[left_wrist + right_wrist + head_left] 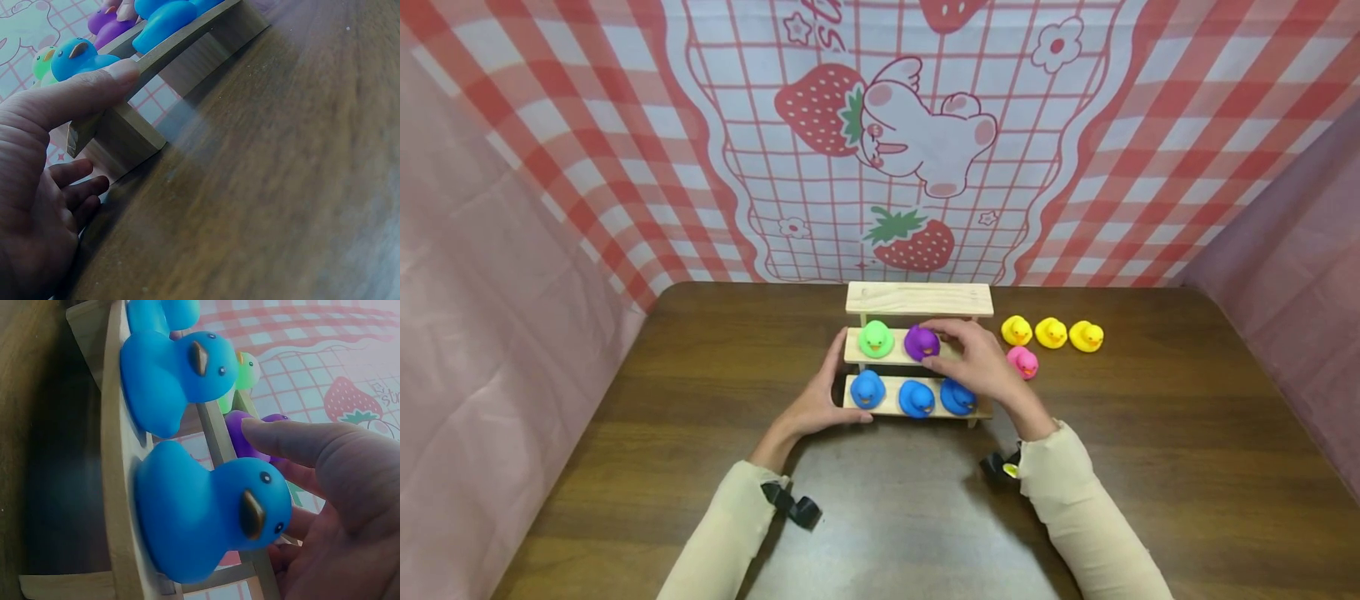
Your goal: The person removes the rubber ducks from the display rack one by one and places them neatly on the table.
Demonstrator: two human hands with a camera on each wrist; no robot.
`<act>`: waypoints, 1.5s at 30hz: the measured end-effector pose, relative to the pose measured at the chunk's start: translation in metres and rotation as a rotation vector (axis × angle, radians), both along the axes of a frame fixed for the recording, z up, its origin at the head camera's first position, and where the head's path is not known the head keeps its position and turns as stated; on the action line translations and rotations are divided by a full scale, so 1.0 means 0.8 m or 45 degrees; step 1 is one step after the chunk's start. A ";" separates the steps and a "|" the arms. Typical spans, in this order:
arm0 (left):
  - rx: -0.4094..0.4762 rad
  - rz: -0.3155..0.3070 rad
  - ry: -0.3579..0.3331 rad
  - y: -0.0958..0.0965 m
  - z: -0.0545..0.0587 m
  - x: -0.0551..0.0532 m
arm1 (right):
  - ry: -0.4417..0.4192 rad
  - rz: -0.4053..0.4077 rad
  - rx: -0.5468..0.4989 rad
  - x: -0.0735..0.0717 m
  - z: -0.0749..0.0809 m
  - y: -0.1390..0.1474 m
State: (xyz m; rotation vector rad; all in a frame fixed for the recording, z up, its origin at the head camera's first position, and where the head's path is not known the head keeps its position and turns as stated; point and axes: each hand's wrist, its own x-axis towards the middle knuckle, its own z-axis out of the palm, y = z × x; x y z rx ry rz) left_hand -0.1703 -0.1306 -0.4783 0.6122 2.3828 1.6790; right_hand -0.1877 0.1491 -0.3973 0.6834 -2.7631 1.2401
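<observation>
A small three-tier wooden shelf rack (919,297) stands on the table. My right hand (973,358) pinches a purple rubber duck (922,342) between thumb and fingers at the middle tier, right of a green duck (876,340). My left hand (816,400) grips the rack's left end, its thumb on the lower tier's front edge and its fingers round the side. Along the lower tier sit three blue ducks: a left one (867,389), a middle one (917,399) and a right one (958,397). In the right wrist view, the right blue duck (187,519) partly covers my right fingers.
To the right of the rack, three yellow ducks (1051,332) form a row on the brown table (1187,433). A pink duck (1022,362) sits in front of them, close to my right wrist. A checked strawberry cloth (820,208) hangs behind the table.
</observation>
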 end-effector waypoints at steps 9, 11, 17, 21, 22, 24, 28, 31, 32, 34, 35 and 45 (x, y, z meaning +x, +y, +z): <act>-0.008 0.004 0.000 0.000 0.002 0.000 | 0.029 -0.046 -0.014 0.003 0.000 -0.002; -0.006 0.005 0.001 0.000 0.002 -0.001 | 0.021 -0.060 -0.016 0.003 0.000 -0.003; -0.011 0.008 0.002 0.000 0.001 -0.001 | -0.001 -0.094 -0.031 0.002 0.001 -0.003; 0.000 0.010 0.010 0.000 0.001 -0.001 | -0.004 -0.111 -0.050 0.002 0.002 -0.001; 0.005 0.009 0.011 0.000 0.001 -0.002 | 0.000 -0.112 -0.056 0.002 0.003 -0.001; 0.005 0.010 0.014 0.001 0.001 -0.002 | -0.001 -0.108 -0.076 0.002 0.005 0.000; -0.002 0.012 0.015 0.002 0.001 -0.002 | -0.014 -0.090 -0.123 0.005 0.010 0.001; 0.003 0.008 0.016 0.002 0.001 -0.002 | -0.030 -0.078 -0.141 0.006 0.013 0.002; 0.004 0.007 0.018 0.002 0.001 -0.002 | -0.030 -0.075 -0.140 0.007 0.014 0.003; 0.009 0.004 0.019 0.002 0.000 -0.002 | -0.026 -0.071 -0.137 0.008 0.016 0.004; 0.012 0.002 0.018 0.002 -0.001 -0.002 | -0.022 -0.070 -0.133 0.008 0.016 0.004; -0.015 0.012 0.019 0.001 -0.002 -0.001 | -0.024 -0.066 -0.109 0.012 0.028 0.020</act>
